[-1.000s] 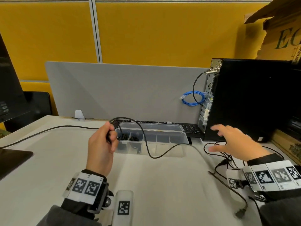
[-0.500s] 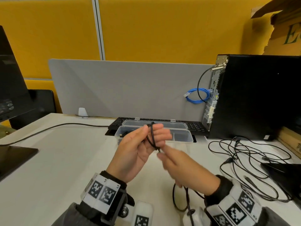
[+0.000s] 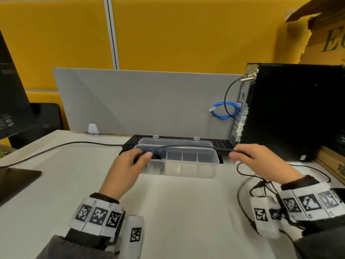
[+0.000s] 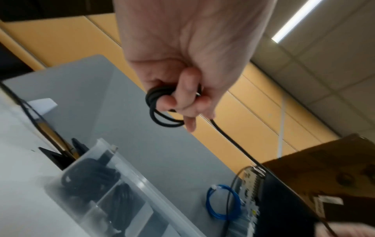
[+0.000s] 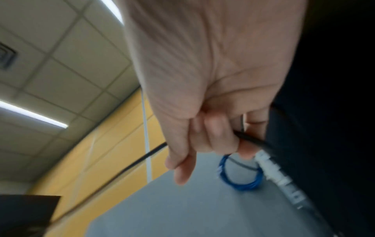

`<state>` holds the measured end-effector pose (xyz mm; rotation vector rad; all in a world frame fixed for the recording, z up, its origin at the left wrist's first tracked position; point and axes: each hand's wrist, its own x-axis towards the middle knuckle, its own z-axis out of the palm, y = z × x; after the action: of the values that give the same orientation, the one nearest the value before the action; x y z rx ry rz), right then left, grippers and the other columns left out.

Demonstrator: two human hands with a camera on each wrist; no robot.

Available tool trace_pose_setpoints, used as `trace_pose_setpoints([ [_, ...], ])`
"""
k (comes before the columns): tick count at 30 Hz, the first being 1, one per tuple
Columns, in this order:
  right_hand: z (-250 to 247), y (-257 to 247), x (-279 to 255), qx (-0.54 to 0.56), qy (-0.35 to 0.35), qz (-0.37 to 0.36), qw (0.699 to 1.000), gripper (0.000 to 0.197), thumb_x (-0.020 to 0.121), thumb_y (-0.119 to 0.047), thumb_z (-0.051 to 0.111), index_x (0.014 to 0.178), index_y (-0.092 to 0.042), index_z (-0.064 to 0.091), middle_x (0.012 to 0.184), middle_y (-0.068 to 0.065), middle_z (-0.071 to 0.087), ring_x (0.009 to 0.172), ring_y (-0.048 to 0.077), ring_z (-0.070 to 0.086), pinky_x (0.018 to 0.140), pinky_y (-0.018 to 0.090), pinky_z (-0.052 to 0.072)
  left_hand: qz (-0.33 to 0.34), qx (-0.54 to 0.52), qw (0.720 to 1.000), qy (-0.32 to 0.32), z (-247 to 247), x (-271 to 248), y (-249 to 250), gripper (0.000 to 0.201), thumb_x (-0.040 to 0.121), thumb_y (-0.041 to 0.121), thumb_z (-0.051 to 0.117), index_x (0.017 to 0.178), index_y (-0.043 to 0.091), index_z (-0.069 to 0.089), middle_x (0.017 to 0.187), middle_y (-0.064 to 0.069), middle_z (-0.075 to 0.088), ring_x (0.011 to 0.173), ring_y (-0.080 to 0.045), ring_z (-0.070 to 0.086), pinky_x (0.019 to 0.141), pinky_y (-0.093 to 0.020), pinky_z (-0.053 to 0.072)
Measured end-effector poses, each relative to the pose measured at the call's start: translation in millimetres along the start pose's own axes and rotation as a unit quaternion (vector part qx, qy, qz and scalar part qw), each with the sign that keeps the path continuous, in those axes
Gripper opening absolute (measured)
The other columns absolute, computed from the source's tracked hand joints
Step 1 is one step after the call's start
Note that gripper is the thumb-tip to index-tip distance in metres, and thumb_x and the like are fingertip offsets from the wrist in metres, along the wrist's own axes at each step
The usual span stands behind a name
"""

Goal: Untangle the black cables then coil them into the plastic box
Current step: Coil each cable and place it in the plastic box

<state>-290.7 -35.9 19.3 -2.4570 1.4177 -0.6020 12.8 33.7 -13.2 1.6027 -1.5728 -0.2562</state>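
Note:
A clear plastic box [image 3: 209, 161] with dividers stands open mid-table, and black coils [image 4: 89, 174] lie in its left compartments. My left hand [image 3: 128, 165] hovers by the box's left end and grips a few small loops of black cable [image 4: 160, 112]. That black cable [image 3: 186, 146] stretches taut over the box to my right hand [image 3: 250, 159], which pinches it between thumb and fingers [image 5: 221, 137]. A tangle of black cables [image 3: 261, 184] lies on the table under my right wrist.
A black keyboard [image 3: 222, 143] lies behind the box against a grey divider panel [image 3: 149, 101]. A black computer tower [image 3: 291, 109] with a blue cable coil [image 3: 224, 113] stands at right. A monitor [image 3: 11, 101] and its base sit at left; another black cable [image 3: 56, 148] crosses the table's left side.
My hands were together in front of the box half a second ago. They have spread apart, the left toward the box's left end and the right toward the tower, pulling the cable straight.

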Motion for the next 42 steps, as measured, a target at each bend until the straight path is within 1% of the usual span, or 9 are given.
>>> trace_pose_setpoints([
  [11,-4.4,68.3,-6.8,-0.098,-0.030,0.213,0.972,0.015,0.096,-0.023,0.046,0.083,-0.025,0.054,0.089,0.002,0.062,0.078,0.012,0.056,0.062,0.020,0.037,-0.106,-0.054,0.971,0.208,-15.1,10.9,-29.8,0.030,0.096,0.031,0.044,0.083,0.010,0.059,0.071,-0.005,0.056,0.071,-0.022,0.051,0.067,-0.033,0.039],
  [16,-5.0,38.8,-2.7,-0.087,-0.079,0.158,0.980,0.016,0.096,-0.032,0.045,0.095,-0.024,0.059,0.079,-0.007,0.063,0.067,0.005,0.059,0.053,0.010,0.038,-0.046,-0.080,0.987,0.134,-6.0,8.1,-19.8,0.032,0.095,0.029,0.049,0.074,0.008,0.062,0.057,0.000,0.051,0.055,-0.016,0.045,0.054,-0.029,0.035],
  [20,8.5,-27.5,-2.4,0.007,0.061,0.001,0.998,0.040,0.090,-0.043,0.049,0.127,-0.029,0.045,0.105,-0.015,0.054,0.093,0.000,0.052,0.074,0.010,0.041,0.015,-0.177,0.984,0.024,4.1,-0.7,3.1,0.029,0.094,0.025,0.049,0.073,0.011,0.063,0.048,0.006,0.045,0.043,-0.002,0.038,0.046,-0.013,0.032],
  [22,25.5,-59.5,-5.0,0.068,0.037,-0.049,0.996,0.061,0.084,-0.051,0.048,0.139,-0.035,0.029,0.122,-0.017,0.043,0.112,0.000,0.041,0.092,0.020,0.042,0.048,-0.217,0.974,-0.046,9.4,-7.8,19.0,0.028,0.095,0.022,0.048,0.077,0.006,0.063,0.048,0.004,0.045,0.040,-0.005,0.037,0.043,-0.014,0.032],
  [24,42.2,-76.9,-7.3,0.139,-0.037,-0.079,0.986,0.047,0.088,-0.047,0.046,0.132,-0.031,0.041,0.125,-0.013,0.050,0.112,0.002,0.048,0.090,0.030,0.051,0.079,-0.250,0.960,-0.100,13.6,-14.4,31.5,0.030,0.096,0.023,0.047,0.078,0.003,0.061,0.048,0.001,0.049,0.041,-0.009,0.041,0.047,-0.018,0.036],
  [27,40.1,-77.1,-9.5,0.362,-0.104,-0.056,0.925,0.021,0.097,-0.025,0.044,0.087,-0.012,0.058,0.076,0.001,0.062,0.077,0.017,0.063,0.053,0.030,0.056,0.094,-0.296,0.946,-0.096,13.7,-16.8,37.3,0.030,0.092,0.026,0.047,0.075,0.004,0.059,0.048,0.000,0.052,0.041,-0.011,0.046,0.047,-0.019,0.035],
  [29,26.4,-68.2,-9.2,0.409,-0.083,-0.022,0.908,0.024,0.093,-0.024,0.048,0.076,-0.011,0.057,0.063,0.002,0.051,0.061,0.014,0.054,0.049,0.027,0.053,0.082,-0.311,0.946,-0.041,9.4,-14.7,35.2,0.030,0.094,0.023,0.048,0.072,0.006,0.058,0.048,-0.001,0.051,0.039,-0.012,0.044,0.046,-0.019,0.034],
  [36,-3.2,-26.1,-2.7,0.114,0.101,-0.001,0.988,0.017,0.087,-0.031,0.056,0.073,-0.021,0.056,0.066,-0.004,0.058,0.061,0.004,0.054,0.057,0.005,0.042,0.054,-0.287,0.948,0.125,-1.2,-6.8,19.7,0.031,0.095,0.024,0.044,0.071,0.008,0.056,0.050,0.002,0.049,0.038,-0.010,0.039,0.044,-0.016,0.037],
  [42,-2.7,11.7,1.2,-0.066,0.179,0.042,0.981,0.023,0.097,-0.029,0.043,0.079,-0.017,0.049,0.065,-0.005,0.048,0.059,0.005,0.045,0.052,0.018,0.029,0.057,-0.289,0.942,0.160,-1.3,-5.8,17.0,0.031,0.095,0.022,0.046,0.069,0.007,0.056,0.050,0.000,0.048,0.037,-0.011,0.039,0.042,-0.017,0.037],
])
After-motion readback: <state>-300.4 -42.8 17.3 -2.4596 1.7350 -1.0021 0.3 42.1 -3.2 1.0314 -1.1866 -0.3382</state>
